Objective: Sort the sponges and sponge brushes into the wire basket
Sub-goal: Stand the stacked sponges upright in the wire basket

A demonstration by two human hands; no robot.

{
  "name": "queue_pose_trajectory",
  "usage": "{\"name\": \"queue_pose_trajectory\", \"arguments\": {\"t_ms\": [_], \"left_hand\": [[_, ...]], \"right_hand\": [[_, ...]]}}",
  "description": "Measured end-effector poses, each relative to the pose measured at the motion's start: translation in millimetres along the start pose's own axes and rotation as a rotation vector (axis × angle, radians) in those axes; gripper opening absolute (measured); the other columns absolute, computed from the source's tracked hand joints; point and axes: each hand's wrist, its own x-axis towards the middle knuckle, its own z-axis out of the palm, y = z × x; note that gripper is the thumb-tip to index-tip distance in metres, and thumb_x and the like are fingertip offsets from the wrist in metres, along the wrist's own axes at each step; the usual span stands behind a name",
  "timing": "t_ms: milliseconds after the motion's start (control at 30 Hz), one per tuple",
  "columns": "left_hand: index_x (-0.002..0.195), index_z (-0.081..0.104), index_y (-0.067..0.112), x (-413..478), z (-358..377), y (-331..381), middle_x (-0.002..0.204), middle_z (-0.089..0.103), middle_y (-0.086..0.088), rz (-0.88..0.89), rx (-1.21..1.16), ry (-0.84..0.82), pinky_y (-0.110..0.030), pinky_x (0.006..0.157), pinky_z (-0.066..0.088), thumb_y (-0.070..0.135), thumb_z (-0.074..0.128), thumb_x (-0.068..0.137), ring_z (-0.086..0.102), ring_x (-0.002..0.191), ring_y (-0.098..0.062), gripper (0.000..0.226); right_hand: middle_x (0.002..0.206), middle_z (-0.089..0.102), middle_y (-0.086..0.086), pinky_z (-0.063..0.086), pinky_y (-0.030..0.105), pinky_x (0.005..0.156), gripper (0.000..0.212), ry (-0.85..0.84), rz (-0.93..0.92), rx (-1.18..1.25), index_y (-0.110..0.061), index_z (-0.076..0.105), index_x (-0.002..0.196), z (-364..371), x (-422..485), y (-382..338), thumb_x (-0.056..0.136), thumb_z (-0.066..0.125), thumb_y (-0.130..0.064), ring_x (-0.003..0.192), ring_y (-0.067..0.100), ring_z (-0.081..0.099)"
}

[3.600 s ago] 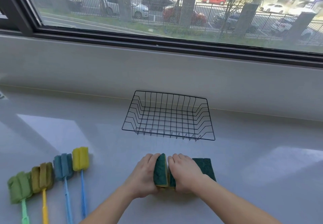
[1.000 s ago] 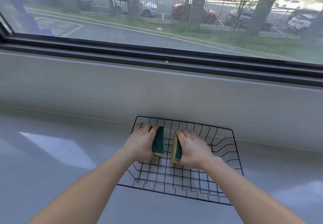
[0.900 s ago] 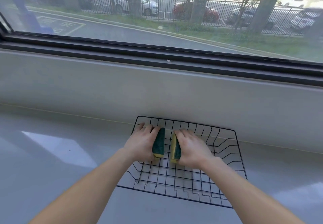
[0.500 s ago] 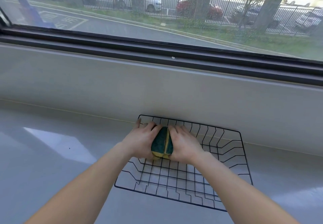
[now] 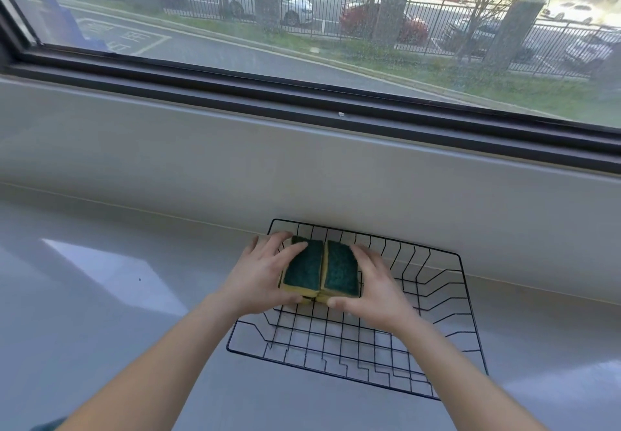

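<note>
laid flat, green side up

the left sponge (image 5: 303, 269) and right sponge (image 5: 341, 273), held on edge and pressed together half a second before, lay flat and touching at the far left of the wire basket (image 5: 472, 330). the left hand (image 5: 260, 277) and right hand (image 5: 378, 291) each gripped one, fingers curled round its outer edge. what lay beneath the pair was hard to make out.
</note>
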Motion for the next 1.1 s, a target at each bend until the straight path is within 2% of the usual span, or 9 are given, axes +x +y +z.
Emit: {"name": "queue_pose_trajectory", "arguments": {"t_ms": [133,233,367,500,600,700,867,1033,1100], "left_hand": [[0.137,0.047,0.034,4,1,7,0.153,0.034,-0.002,-0.007,-0.023,0.019,-0.049,0.120,0.019,0.059,0.066,0.069,0.034,0.140,-0.021,0.075],[0.134,0.052,0.031,1,5,1,0.151,0.038,-0.003,-0.051,-0.072,0.032,-0.048,0.121,0.019,0.055,0.067,0.069,0.037,0.139,-0.021,0.071],[0.133,0.054,0.028,-6,8,-5,0.152,0.040,-0.005,-0.089,-0.137,0.043,-0.051,0.121,0.017,0.049,0.075,0.070,0.037,0.140,-0.023,0.070],[0.136,0.049,0.031,-5,3,-4,0.153,0.037,-0.004,-0.087,-0.087,0.021,-0.056,0.119,0.016,0.051,0.076,0.069,0.036,0.140,-0.025,0.075],[0.140,0.043,0.035,-7,2,-5,0.153,0.034,-0.005,-0.084,-0.068,0.022,-0.055,0.118,0.020,0.052,0.077,0.067,0.032,0.139,-0.026,0.082],[0.143,0.041,0.035,-11,3,-5,0.150,0.036,-0.006,-0.091,-0.079,0.056,-0.049,0.113,0.030,0.053,0.080,0.064,0.032,0.137,-0.027,0.089],[0.144,0.039,0.035,-11,2,-3,0.148,0.039,-0.006,-0.110,-0.067,0.063,-0.045,0.111,0.033,0.052,0.077,0.068,0.029,0.139,-0.027,0.087],[0.144,0.039,0.035,-12,2,2,0.145,0.043,-0.006,-0.112,-0.051,0.082,-0.047,0.112,0.031,0.050,0.074,0.069,0.028,0.139,-0.027,0.084],[0.143,0.040,0.035,-13,1,3,0.144,0.043,-0.006,-0.118,-0.068,0.083,-0.045,0.111,0.032,0.049,0.075,0.068,0.030,0.138,-0.027,0.084]], "right_hand": [[0.161,0.024,0.002,0.037,0.036,0.114,0.101,0.000,0.033,0.039,-0.030,0.025,0.156,9,8,-6,0.074,0.081,-0.050,0.145,0.024,0.032],[0.146,0.035,0.002,0.047,0.033,0.100,0.094,0.041,0.069,0.112,-0.032,0.035,0.150,17,10,-7,0.069,0.083,-0.040,0.129,0.023,0.047],[0.140,0.037,0.005,0.050,0.029,0.093,0.086,0.126,0.066,0.110,-0.032,0.044,0.143,31,9,-14,0.066,0.084,-0.038,0.118,0.024,0.054],[0.145,0.033,0.006,0.047,0.029,0.095,0.087,0.160,0.061,0.182,-0.037,0.043,0.143,38,6,-15,0.067,0.086,-0.036,0.127,0.025,0.049],[0.154,0.022,0.001,0.043,0.026,0.101,0.106,0.121,0.071,0.252,-0.045,0.030,0.150,37,0,-6,0.063,0.089,-0.035,0.137,0.020,0.038],[0.159,0.013,-0.009,0.039,0.024,0.098,0.119,0.082,0.101,0.264,-0.049,0.015,0.151,34,-9,-3,0.057,0.089,-0.044,0.138,0.013,0.033],[0.152,0.027,-0.005,0.037,0.025,0.098,0.113,0.090,0.124,0.286,-0.042,0.018,0.153,30,-15,-4,0.064,0.087,-0.039,0.121,0.003,0.034],[0.144,0.037,-0.003,0.039,0.027,0.090,0.105,0.102,0.157,0.254,-0.043,0.020,0.152,29,-16,-8,0.068,0.083,-0.045,0.112,0.004,0.037],[0.146,0.037,-0.002,0.039,0.027,0.091,0.107,0.086,0.165,0.266,-0.042,0.019,0.153,28,-16,-8,0.068,0.083,-0.042,0.112,0.005,0.039]]}}
